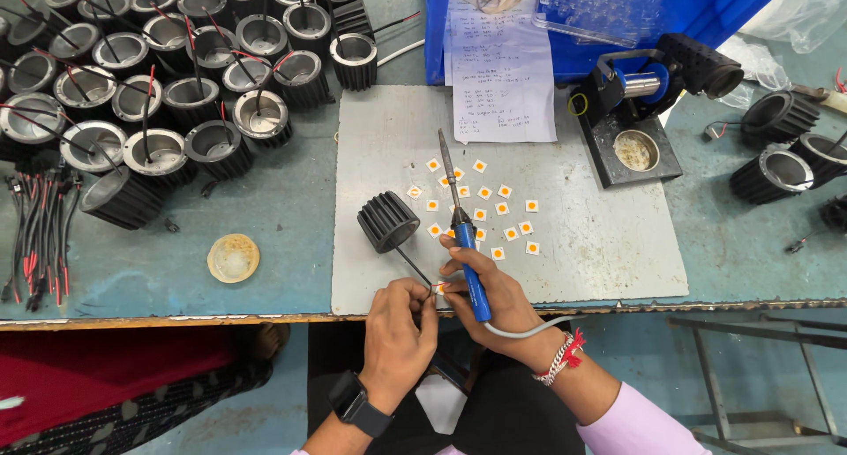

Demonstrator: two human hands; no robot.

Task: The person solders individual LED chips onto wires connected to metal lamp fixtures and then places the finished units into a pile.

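Blue-handled soldering iron (465, 234) gripped in right hand (494, 300), tip pointing toward the mat's far edge; left hand (399, 331) pinching a wire (413, 267) of the black finned housing (387, 220), near the grey mat's (600, 252) front edge.

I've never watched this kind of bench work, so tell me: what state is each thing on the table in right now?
Left hand: pinching a thin wire.
Right hand: gripping the soldering iron.
Soldering iron: held, tip pointing away, off its stand.
Finned housing: lying on its side on the mat.
Small square chips: scattered loose on the mat.
Iron stand: empty.
Housings at back left: upright, wires sticking out.
Round dish: open.
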